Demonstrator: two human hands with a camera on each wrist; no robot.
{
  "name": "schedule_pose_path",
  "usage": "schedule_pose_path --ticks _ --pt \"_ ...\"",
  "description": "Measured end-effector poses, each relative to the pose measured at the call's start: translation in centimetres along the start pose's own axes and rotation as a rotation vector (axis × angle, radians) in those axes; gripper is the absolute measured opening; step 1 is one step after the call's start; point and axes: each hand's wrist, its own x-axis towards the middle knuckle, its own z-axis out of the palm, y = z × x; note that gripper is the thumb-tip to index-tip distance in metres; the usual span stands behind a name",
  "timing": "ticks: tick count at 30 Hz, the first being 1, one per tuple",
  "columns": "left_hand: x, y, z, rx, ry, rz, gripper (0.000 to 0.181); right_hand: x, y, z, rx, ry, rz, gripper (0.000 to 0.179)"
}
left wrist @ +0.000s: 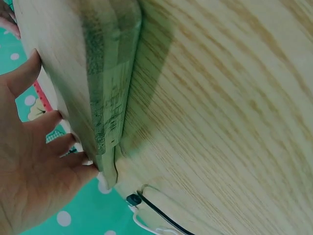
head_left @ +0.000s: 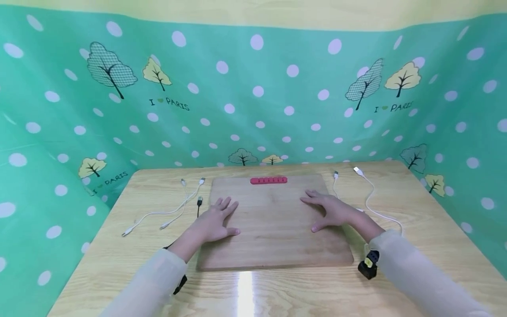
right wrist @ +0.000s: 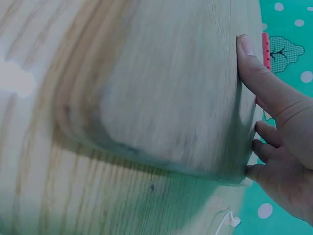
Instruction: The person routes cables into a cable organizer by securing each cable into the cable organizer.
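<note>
Pale sleeves (head_left: 152,277) came foremost; my left hand (head_left: 214,222) and right hand (head_left: 332,210), fingers spread, gripped nothing, touching left and right portions of one wooden cutting board (head_left: 273,224), which lay between USB cables (head_left: 358,171), bearing one red slotted strip (head_left: 268,180)

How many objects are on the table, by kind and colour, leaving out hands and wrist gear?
Flat wooden board: 1
Narrow red slotted strip: 1
Thin black cable: 1
Thin white cables: 4, seemingly; some are partly hidden
Total: 7, on that count
</note>
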Motion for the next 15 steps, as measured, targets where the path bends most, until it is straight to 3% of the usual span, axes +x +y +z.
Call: schedule_pose_path --ticks 15 --pt "0.05 -0.10 -0.17 -0.014 -0.005 0.004 0.084 0.05 -0.06 -0.21 0.000 -0.004 -0.003 0.091"
